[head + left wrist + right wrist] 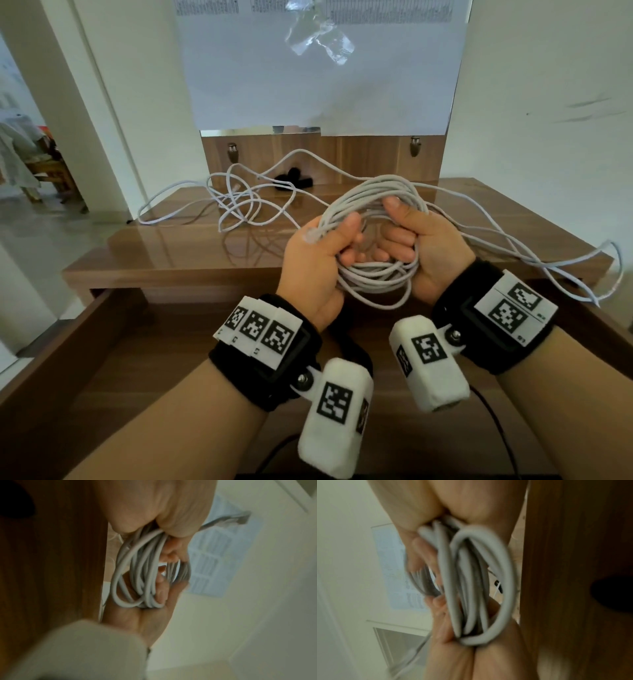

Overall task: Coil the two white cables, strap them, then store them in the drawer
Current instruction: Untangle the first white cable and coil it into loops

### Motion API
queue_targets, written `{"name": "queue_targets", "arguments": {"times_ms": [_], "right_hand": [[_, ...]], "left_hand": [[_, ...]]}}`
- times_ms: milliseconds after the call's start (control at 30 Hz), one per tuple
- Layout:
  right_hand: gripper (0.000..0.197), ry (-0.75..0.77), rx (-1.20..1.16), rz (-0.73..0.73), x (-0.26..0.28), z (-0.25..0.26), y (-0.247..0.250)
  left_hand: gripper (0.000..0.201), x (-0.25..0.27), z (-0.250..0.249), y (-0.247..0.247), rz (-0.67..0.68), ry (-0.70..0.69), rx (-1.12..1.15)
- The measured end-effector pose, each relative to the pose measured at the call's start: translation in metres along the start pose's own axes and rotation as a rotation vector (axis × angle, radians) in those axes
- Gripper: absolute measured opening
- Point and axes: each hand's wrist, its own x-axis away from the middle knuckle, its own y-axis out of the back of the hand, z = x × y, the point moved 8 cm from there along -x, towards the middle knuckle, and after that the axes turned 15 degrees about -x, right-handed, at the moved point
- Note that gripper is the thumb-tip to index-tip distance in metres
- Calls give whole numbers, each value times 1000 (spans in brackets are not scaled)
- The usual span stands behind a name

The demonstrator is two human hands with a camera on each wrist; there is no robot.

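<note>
A coil of white cable [373,277] hangs in the air over the open drawer [144,359], gripped on both sides. My left hand [318,253] curls round its left side, with the clear plug end [313,235] sticking out above the thumb. My right hand [411,236] curls round the right side. The wrist views show the same coil [137,574] [476,588] wrapped by fingers. Loose cable trails right from the coil over the table edge [548,263]. A second white cable [236,202] lies tangled on the tabletop at the back left. Black straps [293,180] lie behind it.
The wooden table [191,250] stands against a white wall, with a paper-covered mirror [322,68] above its back panel. The drawer's left side wall [51,346] runs toward me. A black cord [496,428] lies in the drawer at the lower right.
</note>
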Motion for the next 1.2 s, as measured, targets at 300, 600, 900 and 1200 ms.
{"name": "queue_targets", "arguments": {"times_ms": [300,600,900,1200], "right_hand": [[22,66,-3,103,7,-21,-24],[24,92,-19,-178,-2,7,24],[38,-71,137,72,0,-2,1],[42,41,45,-238,-2,20,29]], "left_hand": [[62,-2,2,30,-274,15,229],[41,2,6,-4,-34,-64,-108],[47,5,-18,5,4,-310,-397],[47,8,-27,-13,250,-445,-644]]}}
